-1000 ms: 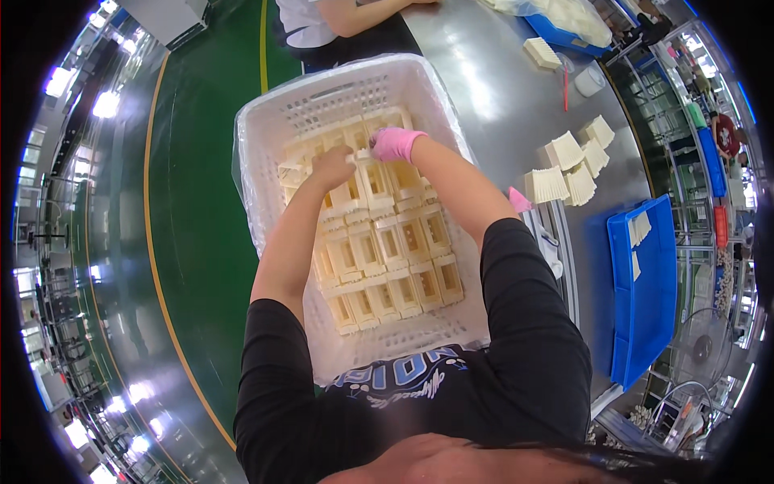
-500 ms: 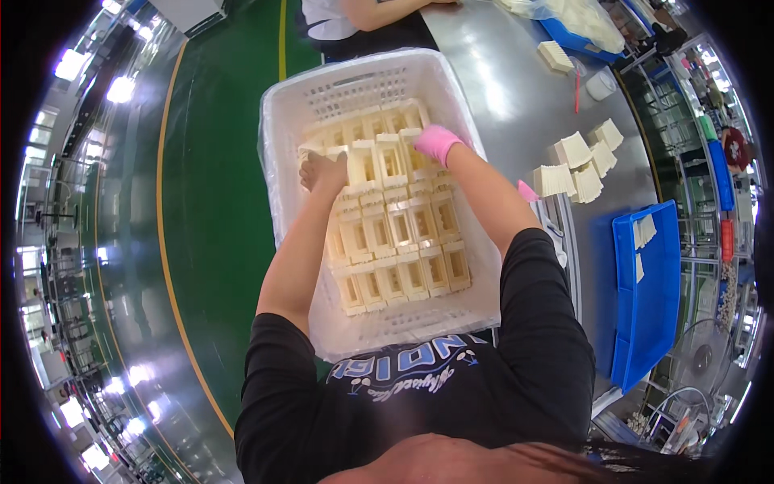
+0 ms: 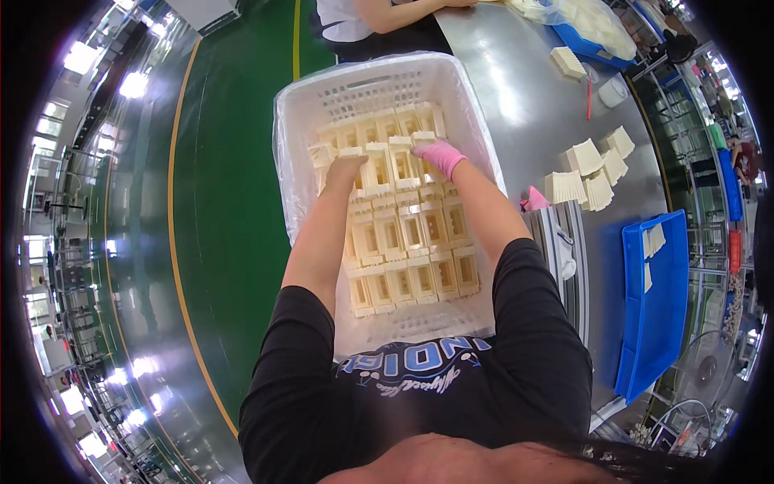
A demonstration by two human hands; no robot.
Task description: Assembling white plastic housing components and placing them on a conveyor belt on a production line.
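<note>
From my seat far away, I see both hands inside a big white box with holes in its sides. Rows of cream parts fill the bottom. The bare left hand touches the parts toward the far end. Its fingertips are hidden, so I cannot tell if it is pinching one. The right hand, in a pink glove, touches a part beside it, and I cannot tell if it has a tight hold.

The box's tall right side stands between the hands and the shiny metal table. On the table I see cream stacks, a white cup, a red stick and a long blue tray. Another person is just past the far side.
</note>
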